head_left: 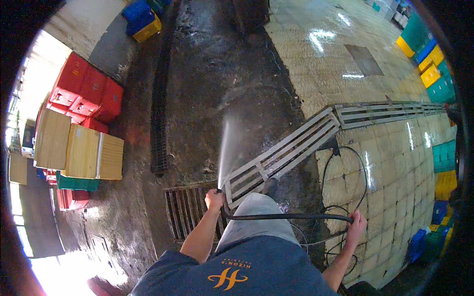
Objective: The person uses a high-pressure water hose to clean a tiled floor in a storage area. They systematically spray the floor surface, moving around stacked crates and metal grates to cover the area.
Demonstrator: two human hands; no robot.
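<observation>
My left hand (214, 200) is closed round the front end of a black hose (286, 216), just behind its nozzle (219, 191). A narrow white jet of water (223, 153) shoots forward from the nozzle and fans into mist over the dark, wet floor (232, 74). From there the hose bends and runs across my body to the right. Out at that side, my right hand (356, 226) grips it, fingers wrapped round. Below and beyond this hand, loops of thinner-looking hose (366, 172) hang or lie over the pale tiles.
A slatted metal drain cover (281, 153) runs from my feet to the far right; a rusty grate (185, 209) lies at left. Red crates (86, 89) and tan boxes (81, 150) are stacked along the left. Coloured crates (432, 66) line the right side of the wet tiled floor (395, 163).
</observation>
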